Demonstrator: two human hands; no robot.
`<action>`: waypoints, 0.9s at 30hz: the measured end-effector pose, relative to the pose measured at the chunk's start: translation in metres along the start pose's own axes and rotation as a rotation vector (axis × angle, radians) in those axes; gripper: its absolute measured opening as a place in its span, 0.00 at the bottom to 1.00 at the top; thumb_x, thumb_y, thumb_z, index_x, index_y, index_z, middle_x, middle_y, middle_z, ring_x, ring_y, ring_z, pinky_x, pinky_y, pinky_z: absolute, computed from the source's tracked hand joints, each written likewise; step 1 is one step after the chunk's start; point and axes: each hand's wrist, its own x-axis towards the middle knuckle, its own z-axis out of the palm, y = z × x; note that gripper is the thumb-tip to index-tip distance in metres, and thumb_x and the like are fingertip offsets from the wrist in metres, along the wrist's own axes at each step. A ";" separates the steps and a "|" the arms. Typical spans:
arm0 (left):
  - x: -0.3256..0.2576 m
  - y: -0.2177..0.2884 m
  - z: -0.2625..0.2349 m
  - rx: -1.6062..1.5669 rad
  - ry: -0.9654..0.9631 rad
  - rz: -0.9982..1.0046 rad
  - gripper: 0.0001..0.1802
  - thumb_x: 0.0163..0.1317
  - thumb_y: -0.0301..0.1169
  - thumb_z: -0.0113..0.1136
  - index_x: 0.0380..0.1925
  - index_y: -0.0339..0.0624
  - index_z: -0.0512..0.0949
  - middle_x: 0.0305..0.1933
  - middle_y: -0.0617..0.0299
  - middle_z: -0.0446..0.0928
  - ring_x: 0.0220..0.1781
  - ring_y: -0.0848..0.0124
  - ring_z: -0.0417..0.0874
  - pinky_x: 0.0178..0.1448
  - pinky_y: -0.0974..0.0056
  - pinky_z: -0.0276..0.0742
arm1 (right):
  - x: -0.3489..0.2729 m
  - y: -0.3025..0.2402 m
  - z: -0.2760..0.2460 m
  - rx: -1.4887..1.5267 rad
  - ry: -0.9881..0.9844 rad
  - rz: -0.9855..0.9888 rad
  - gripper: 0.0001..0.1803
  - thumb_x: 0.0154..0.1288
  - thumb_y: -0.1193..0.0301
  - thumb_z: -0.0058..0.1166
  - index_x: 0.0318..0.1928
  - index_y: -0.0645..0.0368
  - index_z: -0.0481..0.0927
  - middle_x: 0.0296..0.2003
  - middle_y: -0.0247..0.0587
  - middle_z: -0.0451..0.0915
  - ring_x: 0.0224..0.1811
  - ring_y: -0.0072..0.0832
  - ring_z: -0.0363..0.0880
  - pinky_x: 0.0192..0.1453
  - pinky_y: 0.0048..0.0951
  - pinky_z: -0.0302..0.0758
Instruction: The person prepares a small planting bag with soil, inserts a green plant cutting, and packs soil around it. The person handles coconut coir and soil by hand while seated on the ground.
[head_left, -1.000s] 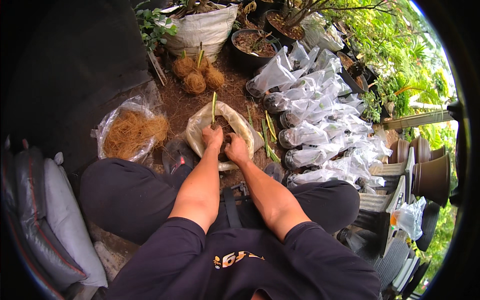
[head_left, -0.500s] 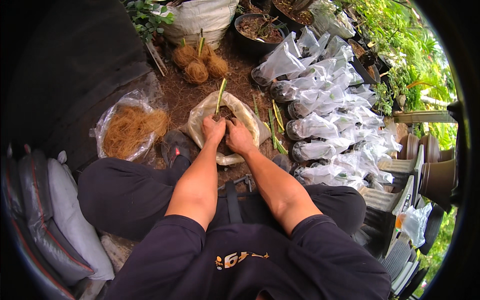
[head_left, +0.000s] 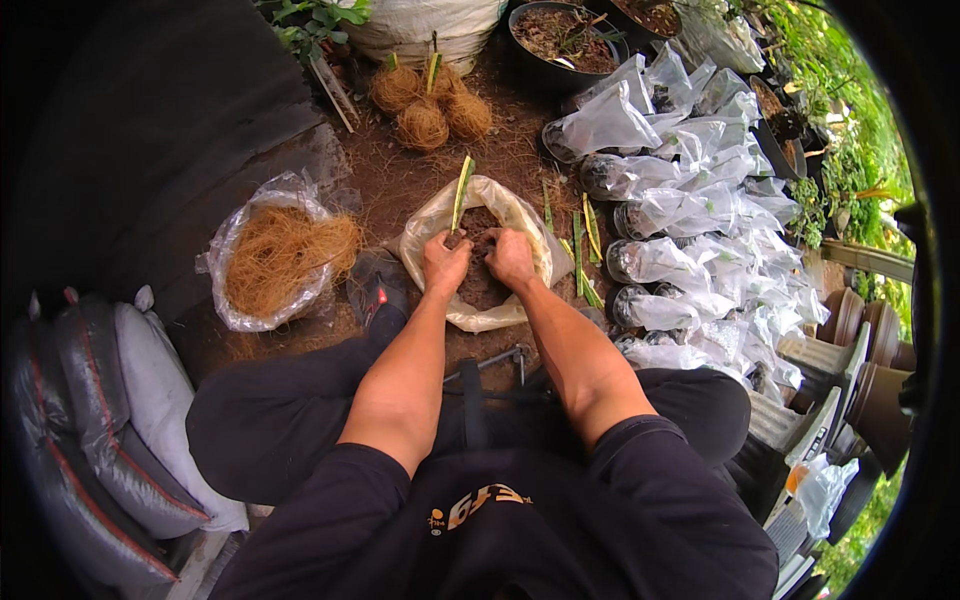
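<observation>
Head view shows both hands sunk in the dark soil (head_left: 480,285) of an open plastic bag (head_left: 500,205) on the ground straight ahead: the left hand (head_left: 443,265) and right hand (head_left: 512,258) are cupped around a clump of it, side by side and equally near. A green cutting (head_left: 461,190) rises from the soil just beyond the left hand, its long axis pointing away. Bare dirt ground (head_left: 400,180) surrounds the bag, with a bag of coir fibre (head_left: 275,255) to the left and filled clear bags (head_left: 690,230) crowding the right

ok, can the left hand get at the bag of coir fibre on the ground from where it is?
Probably yes. The left hand is in the soil bag; the coir fibre bag lies open-topped just to its left, with only bare ground between. A sideways reach looks unobstructed.
</observation>
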 end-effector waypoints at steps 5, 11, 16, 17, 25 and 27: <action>0.010 -0.006 -0.006 -0.084 -0.110 -0.061 0.18 0.55 0.34 0.68 0.46 0.41 0.83 0.31 0.54 0.82 0.37 0.66 0.82 0.47 0.62 0.76 | -0.006 0.005 0.001 0.118 0.093 0.091 0.12 0.53 0.77 0.60 0.39 0.54 0.88 0.36 0.54 0.84 0.40 0.46 0.84 0.48 0.38 0.79; -0.007 0.004 0.000 -0.171 -0.116 -0.035 0.17 0.60 0.38 0.67 0.44 0.39 0.82 0.29 0.60 0.81 0.31 0.66 0.80 0.41 0.61 0.74 | -0.010 0.007 0.003 0.556 0.128 0.346 0.12 0.62 0.69 0.62 0.44 0.62 0.86 0.32 0.36 0.85 0.31 0.23 0.79 0.37 0.26 0.76; -0.024 0.020 0.007 -0.237 -0.044 -0.088 0.26 0.59 0.48 0.70 0.45 0.37 0.81 0.34 0.61 0.79 0.37 0.70 0.77 0.44 0.63 0.73 | -0.018 -0.038 -0.006 0.810 0.038 0.390 0.26 0.71 0.53 0.53 0.47 0.67 0.84 0.42 0.49 0.84 0.43 0.34 0.81 0.50 0.33 0.75; -0.023 0.020 0.007 -0.310 -0.046 -0.055 0.27 0.58 0.48 0.70 0.46 0.37 0.80 0.34 0.61 0.79 0.38 0.70 0.77 0.44 0.63 0.73 | -0.027 -0.039 -0.011 0.565 0.034 0.232 0.33 0.73 0.47 0.45 0.52 0.69 0.81 0.49 0.61 0.81 0.55 0.44 0.79 0.60 0.37 0.70; 0.012 0.015 0.002 -0.173 -0.036 -0.092 0.15 0.56 0.35 0.71 0.26 0.36 0.76 0.21 0.63 0.71 0.25 0.69 0.71 0.34 0.55 0.71 | -0.053 -0.021 0.014 0.808 0.273 0.370 0.24 0.69 0.53 0.51 0.41 0.64 0.84 0.33 0.51 0.84 0.43 0.42 0.81 0.53 0.36 0.72; 0.008 0.020 0.004 -0.255 -0.162 -0.186 0.15 0.55 0.36 0.71 0.23 0.38 0.76 0.21 0.64 0.71 0.24 0.69 0.70 0.35 0.55 0.70 | -0.052 -0.018 0.019 0.869 0.347 0.413 0.21 0.69 0.56 0.52 0.40 0.64 0.84 0.34 0.50 0.84 0.43 0.42 0.82 0.53 0.36 0.72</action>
